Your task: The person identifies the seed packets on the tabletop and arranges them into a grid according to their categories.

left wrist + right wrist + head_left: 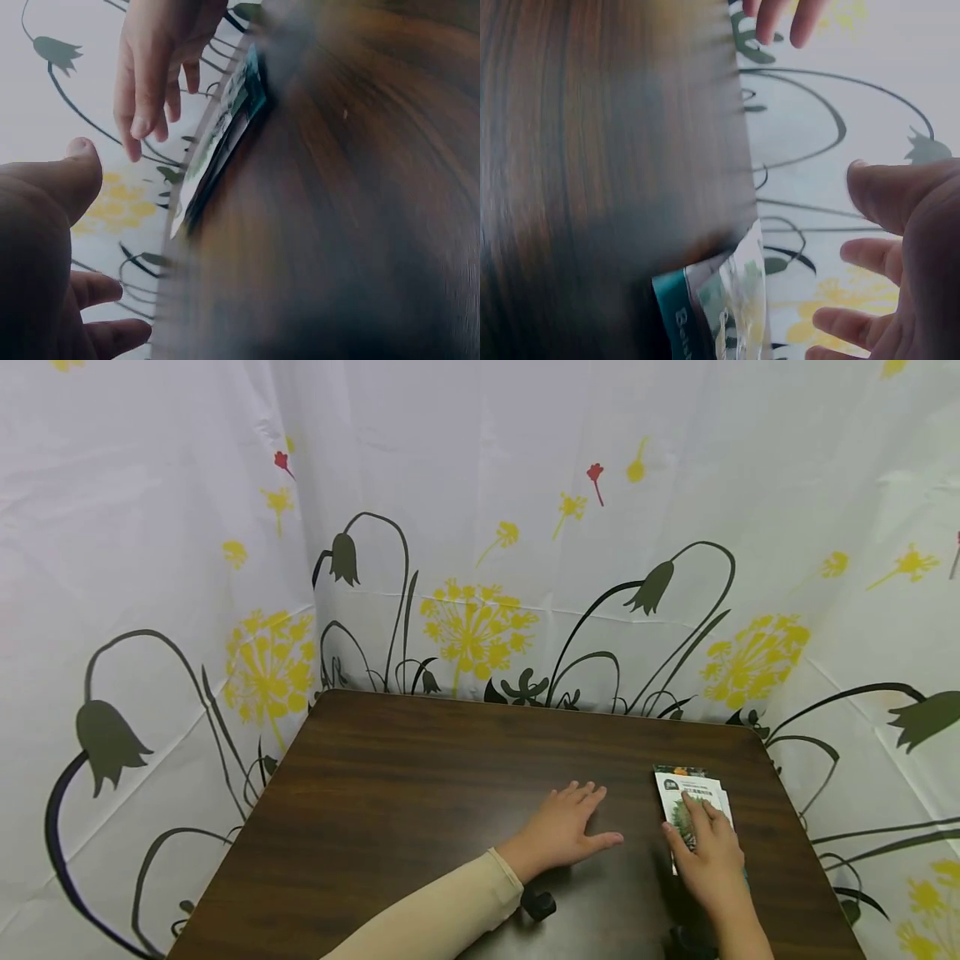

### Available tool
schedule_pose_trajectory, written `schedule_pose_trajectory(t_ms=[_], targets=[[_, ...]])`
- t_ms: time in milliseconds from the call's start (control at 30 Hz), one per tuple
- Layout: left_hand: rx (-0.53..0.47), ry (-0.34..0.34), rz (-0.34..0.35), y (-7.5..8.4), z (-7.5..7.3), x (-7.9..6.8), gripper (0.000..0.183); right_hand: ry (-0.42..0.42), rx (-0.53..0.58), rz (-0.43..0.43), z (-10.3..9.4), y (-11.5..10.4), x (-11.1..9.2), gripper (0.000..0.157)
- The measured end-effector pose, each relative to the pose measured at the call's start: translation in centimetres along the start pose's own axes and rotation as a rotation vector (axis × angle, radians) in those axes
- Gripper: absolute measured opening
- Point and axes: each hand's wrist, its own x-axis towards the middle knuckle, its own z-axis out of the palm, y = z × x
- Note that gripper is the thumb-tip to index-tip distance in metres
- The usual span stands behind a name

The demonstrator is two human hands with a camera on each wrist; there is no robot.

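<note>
A small stack of seed packets lies on the right part of the table, the top one white with a green plant picture. Over this stack hovers my right hand, its fingers loosely extended and covering part of the packet. In the right wrist view, the packets lie below the relaxed fingers, a teal edge with lettering showing. My left hand is held above the middle of the table, fingers spread and palm down, holding nothing. The left wrist view shows the packets from the side, with the right hand above them.
The dark brown wooden table reaches back to a white curtain printed with flowers, which also hangs along both sides. A black wrist device shows under the left sleeve.
</note>
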Motion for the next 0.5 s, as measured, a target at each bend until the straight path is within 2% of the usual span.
schedule_pose_trajectory(t_ms=[133, 300, 400, 500], targets=[[-0.085, -0.056, 0.023, 0.6, 1.1, 1.0, 0.087, -0.090, 0.001, 0.097, -0.5, 0.9, 0.2, 0.072], [-0.109, -0.087, 0.036, 1.7, 2.1, 2.0, 0.079, -0.135, -0.009, 0.197, -0.8, 1.9, 0.4, 0.080], [-0.115, -0.096, 0.012, 2.6, 2.2, 2.4, 0.070, -0.141, -0.004, 0.244, -0.9, 2.2, 0.5, 0.084], [-0.177, -0.126, -0.036, 3.3, 2.0, 2.8, 0.064, -0.155, 0.001, 0.272, -0.9, 2.3, 0.6, 0.088]])
